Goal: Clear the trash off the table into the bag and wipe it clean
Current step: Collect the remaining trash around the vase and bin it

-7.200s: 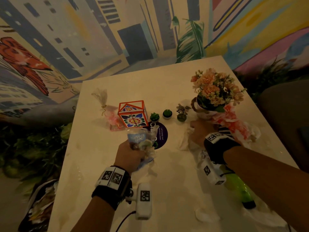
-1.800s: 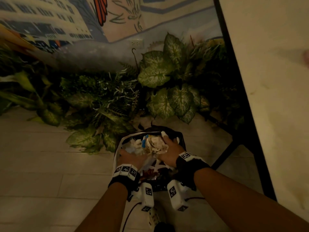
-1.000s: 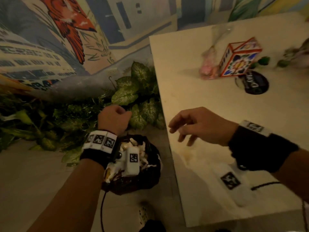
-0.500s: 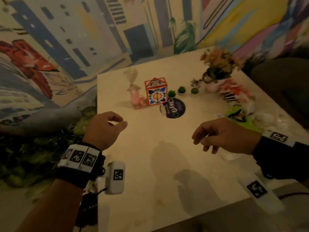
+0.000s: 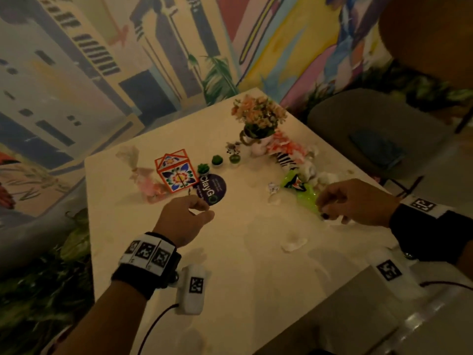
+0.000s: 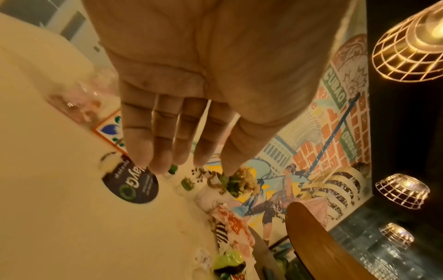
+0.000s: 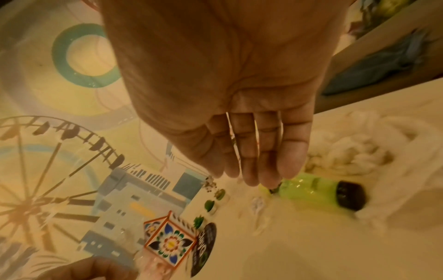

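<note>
Your right hand (image 5: 358, 201), empty and slack like your left hand (image 5: 183, 220), hovers nearest the green bottle (image 7: 311, 191), lying cap-rightward on the surface (image 5: 230, 265).

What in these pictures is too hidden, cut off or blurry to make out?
- Trash bag: in no view.
- Round dark sticker: small print too tiny; left hand covers its edge in the head view.
- Green bottle: far end behind right hand fingers in the right wrist view.
- Crumpled white trash: blurred there.
</note>
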The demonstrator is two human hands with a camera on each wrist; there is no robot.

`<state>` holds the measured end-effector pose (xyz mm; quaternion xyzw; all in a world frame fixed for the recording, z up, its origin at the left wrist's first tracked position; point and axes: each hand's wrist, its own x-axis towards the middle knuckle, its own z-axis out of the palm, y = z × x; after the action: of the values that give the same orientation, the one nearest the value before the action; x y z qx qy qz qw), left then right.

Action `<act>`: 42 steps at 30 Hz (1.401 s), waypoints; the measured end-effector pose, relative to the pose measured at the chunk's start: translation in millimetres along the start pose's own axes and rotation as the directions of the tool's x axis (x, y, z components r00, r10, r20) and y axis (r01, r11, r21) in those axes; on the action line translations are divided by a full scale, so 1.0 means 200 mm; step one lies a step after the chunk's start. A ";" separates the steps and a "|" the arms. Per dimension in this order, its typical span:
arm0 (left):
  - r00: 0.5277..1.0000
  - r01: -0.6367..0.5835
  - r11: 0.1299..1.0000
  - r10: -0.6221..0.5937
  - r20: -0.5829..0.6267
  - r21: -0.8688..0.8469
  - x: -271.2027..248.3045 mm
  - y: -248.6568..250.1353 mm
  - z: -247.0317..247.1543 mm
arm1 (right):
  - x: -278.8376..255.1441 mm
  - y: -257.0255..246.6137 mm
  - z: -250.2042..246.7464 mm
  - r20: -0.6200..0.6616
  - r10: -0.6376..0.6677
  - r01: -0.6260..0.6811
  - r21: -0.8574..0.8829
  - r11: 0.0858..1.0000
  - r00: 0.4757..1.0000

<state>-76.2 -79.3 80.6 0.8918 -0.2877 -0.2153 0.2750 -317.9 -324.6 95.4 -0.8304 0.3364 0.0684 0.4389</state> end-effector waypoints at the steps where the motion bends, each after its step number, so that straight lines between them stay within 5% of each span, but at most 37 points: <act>1: 0.999 -0.006 1.000 0.006 0.032 0.001 0.03 0.04 0.04 | 0.00 0.04 -0.04 -0.010 0.014 -0.014 -0.002 1.000 1.000; 9: 0.971 0.109 0.994 -0.111 0.213 0.021 0.37 0.34 0.43 | 0.21 0.30 -0.40 -0.055 -0.039 0.034 -0.086 0.996 0.998; 13: 0.949 0.230 0.970 -0.242 0.202 0.081 0.47 0.50 0.64 | 0.39 0.46 -0.50 -0.013 -0.036 0.032 -0.211 0.977 0.999; 19: 0.916 0.382 0.923 -0.385 0.113 0.049 0.47 0.71 0.94 | 0.58 0.59 -0.47 0.115 -0.030 0.067 -0.327 0.943 0.993; 22: 0.895 0.431 0.893 -0.442 0.069 0.129 0.51 0.79 1.01 | 0.64 0.62 -0.41 0.270 -0.017 0.159 -0.514 0.843 0.963; 25: 0.855 0.494 0.861 -0.506 0.112 0.118 0.58 0.79 1.06 | 0.66 0.68 -0.33 0.377 0.068 0.217 -0.662 0.717 0.924; 29: 0.830 0.506 0.848 -0.528 0.177 0.159 0.64 0.77 1.14 | 0.70 0.74 -0.23 0.389 0.061 0.229 -0.654 0.721 0.919; 31: 0.845 0.465 0.850 -0.510 0.160 0.248 0.65 0.76 1.16 | 0.73 0.72 -0.22 0.349 -0.010 0.248 -0.646 0.722 0.937; 35: 0.967 0.245 0.903 -0.256 -0.016 0.354 0.62 0.70 1.15 | 0.76 0.64 -0.21 0.290 -0.143 0.293 -0.584 0.757 0.946; 42: 0.973 0.202 0.963 -0.218 0.077 0.177 0.65 0.54 1.05 | 0.80 0.54 -0.20 0.160 -0.143 0.193 -0.365 0.911 0.977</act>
<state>-136.9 -312.9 -41.4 0.9259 -0.2214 -0.2609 0.1603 -270.1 -477.3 -18.7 -0.9191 0.2149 0.1477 0.2955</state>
